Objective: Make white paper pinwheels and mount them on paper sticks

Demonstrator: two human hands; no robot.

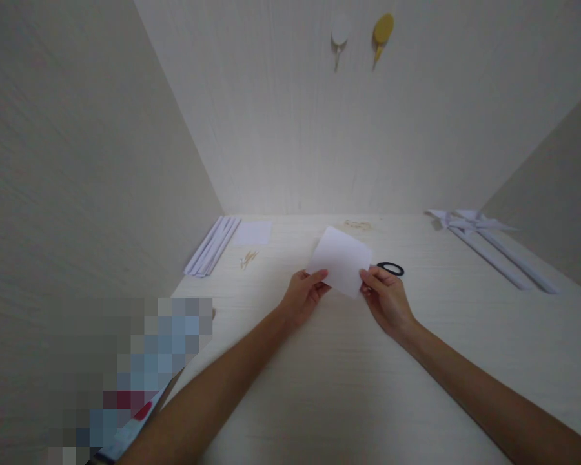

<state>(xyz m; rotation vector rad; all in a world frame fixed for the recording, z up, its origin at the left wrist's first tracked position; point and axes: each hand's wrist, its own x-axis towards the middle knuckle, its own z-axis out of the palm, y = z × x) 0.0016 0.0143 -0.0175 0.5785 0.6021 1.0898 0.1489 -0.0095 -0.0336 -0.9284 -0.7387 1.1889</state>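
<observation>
A small white sheet of paper [341,258] is held between both hands just above the pale wooden desk [329,387]. My left hand [303,297] pinches its near left corner. My right hand [385,294] grips its near right corner. A black ring [390,268] lies flat on the desk just beyond my right hand, partly hidden by the paper's edge.
White folded paper strips [212,248] lean along the left wall, with a white square sheet [254,233] and small wooden sticks [248,259] beside them. White paper pinwheels [484,236] lie at the back right. Two hooks [339,35] hang on the back wall.
</observation>
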